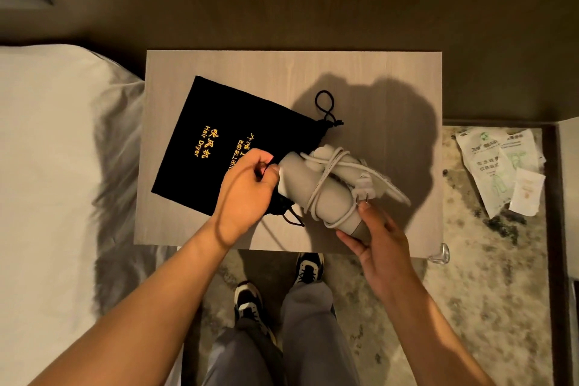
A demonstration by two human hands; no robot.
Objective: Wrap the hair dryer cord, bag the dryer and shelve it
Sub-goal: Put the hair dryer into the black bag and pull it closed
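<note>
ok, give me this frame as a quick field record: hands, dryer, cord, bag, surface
left hand: pinching the bag's open mouth
right hand: gripping the dryer's rear end
hair dryer: nose at the bag mouth, not yet inside
cord: wrapped around the dryer, plug near right hand
bag: black, lying flat on table
table: pale wood

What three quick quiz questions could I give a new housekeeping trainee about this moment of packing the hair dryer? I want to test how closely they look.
1. True or false: the cord is already wound around the hair dryer.
2. Which hand holds the mouth of the black bag: A) left hand, B) right hand, C) neither?
3. Fill in: the bag lies on the ____, beside the bed.

Key
1. True
2. A; the right hand holds the dryer's end.
3. Table
</note>
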